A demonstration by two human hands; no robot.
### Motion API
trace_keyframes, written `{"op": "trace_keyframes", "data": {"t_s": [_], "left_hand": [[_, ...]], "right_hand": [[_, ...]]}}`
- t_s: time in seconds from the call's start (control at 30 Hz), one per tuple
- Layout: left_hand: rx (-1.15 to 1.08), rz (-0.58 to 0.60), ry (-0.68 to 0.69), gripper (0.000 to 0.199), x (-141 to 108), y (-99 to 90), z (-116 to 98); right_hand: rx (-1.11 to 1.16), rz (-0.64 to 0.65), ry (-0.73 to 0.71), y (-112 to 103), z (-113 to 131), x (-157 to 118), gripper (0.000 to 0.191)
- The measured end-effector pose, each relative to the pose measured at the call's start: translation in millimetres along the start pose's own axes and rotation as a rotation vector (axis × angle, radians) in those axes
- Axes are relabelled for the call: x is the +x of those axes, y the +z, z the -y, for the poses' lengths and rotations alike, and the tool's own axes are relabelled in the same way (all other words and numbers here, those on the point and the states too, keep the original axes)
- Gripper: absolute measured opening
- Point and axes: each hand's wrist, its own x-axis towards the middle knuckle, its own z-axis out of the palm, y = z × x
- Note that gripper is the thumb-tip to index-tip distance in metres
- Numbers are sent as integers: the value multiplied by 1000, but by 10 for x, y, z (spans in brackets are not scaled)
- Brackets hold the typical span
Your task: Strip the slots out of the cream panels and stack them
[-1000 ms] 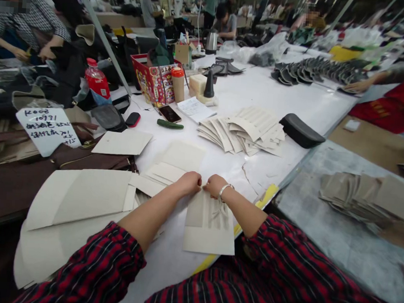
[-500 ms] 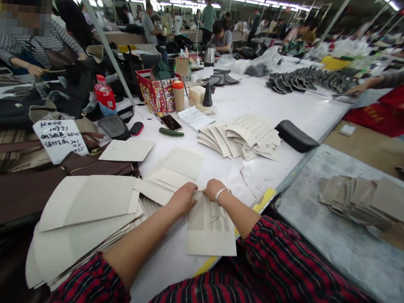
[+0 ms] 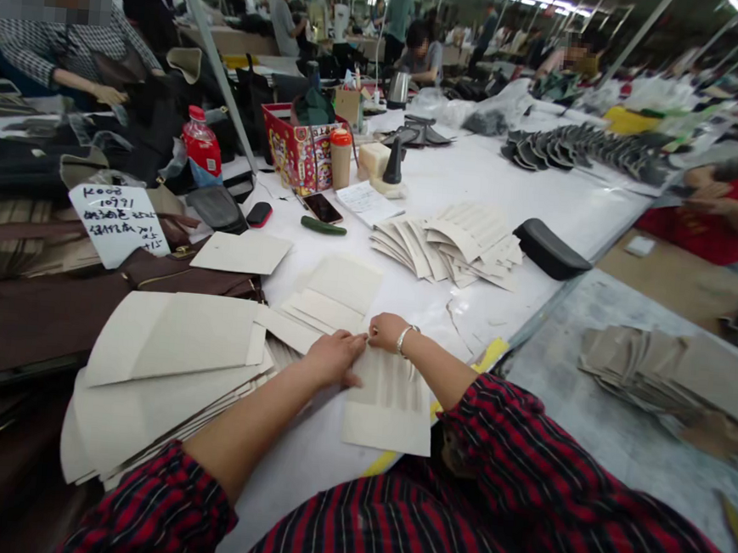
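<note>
A cream-coloured flat panel (image 3: 390, 410) with faint darker stripes lies at the table's front edge, close to my body. My left hand (image 3: 335, 357) rests at its upper left, fingers stretched forward and thumb apart on the panel. Just right of those fingertips, my right hand (image 3: 388, 332), with a bracelet at the wrist, is closed in a pinch at the panel's far edge. What sits between its fingertips is too small to make out. Beyond my hands lie several overlapping cream panels (image 3: 346, 283). A fanned stack of larger curved panels (image 3: 172, 338) spreads to the left.
Farther back are a pile of striped cream pieces (image 3: 448, 240), a black curved case (image 3: 550, 248), a cucumber (image 3: 323, 226), a phone (image 3: 323, 208) and a red patterned box (image 3: 299, 147). Grey-beige panels (image 3: 656, 367) lie on the right-hand surface. Co-workers are at both sides.
My left hand's fingers have stretched out and its thumb has come away onto the panel. My right hand remains pinched near the far edge. The view has tilted slightly downward.
</note>
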Motion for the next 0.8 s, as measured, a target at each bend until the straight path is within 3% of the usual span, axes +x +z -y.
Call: {"op": "trace_keyframes", "data": {"t_s": [0.1,0.27,0.33,0.47,0.53,0.63,0.7,0.8], "left_hand": [[-15,-5,-77,81,-27,22,-12],[10,-2,-96,86,-61,37,-76],[34,0,-99,85,-70,36,-100],[52,4,-61,81,-107,32,-101],[27,2,-29,74,-107,29,-75],[-30,-27,-6,45,-28,26,-29],[-51,-85,-58,28,76,21,-8],[-46,-158,-195,26,243,-1,10]], "right_hand": [[50,16,-124,26,62,-240,13],[178,-264,-71,121,178,-633,13],[236,-208,-87,276,312,-870,13],[430,118,-340,656,632,-1507,11],[559,110,-369,702,697,-1702,9],[735,-142,-190,531,601,-1597,17],[751,-261,16,348,445,-1285,23],[581,-283,253,133,197,-678,27]]}}
